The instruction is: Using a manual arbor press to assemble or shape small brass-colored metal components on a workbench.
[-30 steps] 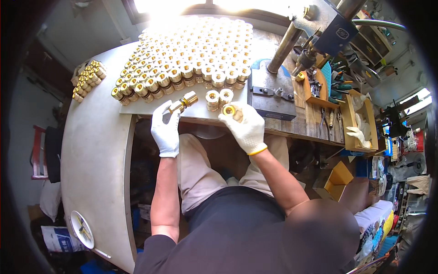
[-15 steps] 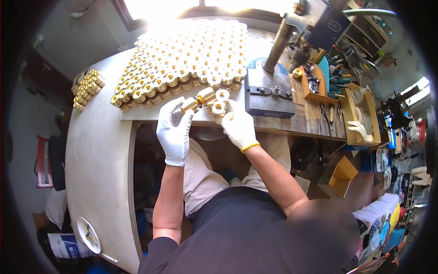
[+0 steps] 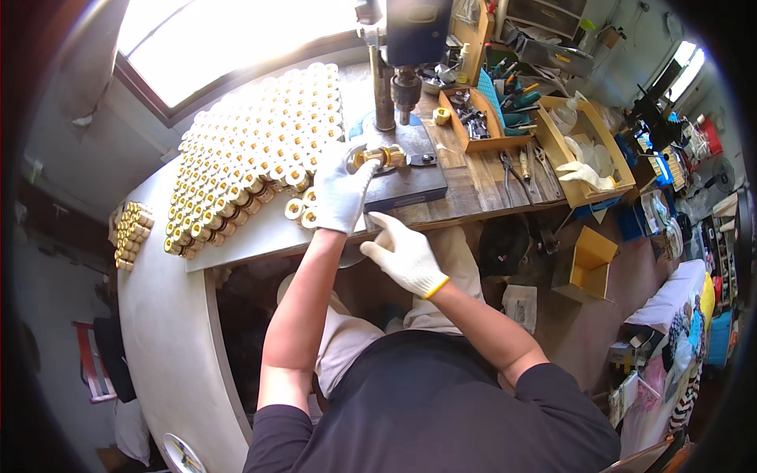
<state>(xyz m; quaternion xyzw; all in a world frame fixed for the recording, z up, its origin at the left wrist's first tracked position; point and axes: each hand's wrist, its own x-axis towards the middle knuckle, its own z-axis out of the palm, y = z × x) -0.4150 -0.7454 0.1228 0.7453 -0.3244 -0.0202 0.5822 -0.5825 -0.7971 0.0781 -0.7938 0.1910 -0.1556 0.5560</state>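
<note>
The person is leaning over a wooden counter [image 3: 473, 188], and the left hand [image 3: 342, 188], in a white glove, is grasping a brass fitting [image 3: 384, 157] near the upper middle of the frame. The fitting is lying sideways in that grip, showing over the dark base [image 3: 410, 188] of a drill press; I can't tell whether it is touching the metal. The right hand [image 3: 403, 254], in a white glove with a yellow cuff, is hovering near the counter's front edge at mid-frame, its grip released, forefinger and thumb standing apart.

Just beside the left hand, two brass pieces [image 3: 295, 209] are standing upright. A big block of brass fittings [image 3: 236, 158] is filling the upper left of the frame, and a smaller cluster [image 3: 132, 234] is sitting at the far left.

At the upper middle, the press's chuck [image 3: 406, 91] is hanging above its base, and the dark blue head [image 3: 418, 43] is carrying a pale badge [image 3: 423, 13], its lettering too small for me to read. To its right, a wooden tray [image 3: 495, 143] is holding metal bits, pliers [image 3: 516, 180] are lying on the boards, and a spare glove [image 3: 585, 175] is resting in a cardboard box [image 3: 623, 188] at the upper right. Right of centre, a pale packet [image 3: 520, 306] is lying on the floor, bearing faint print that is blurring past reading.
</note>
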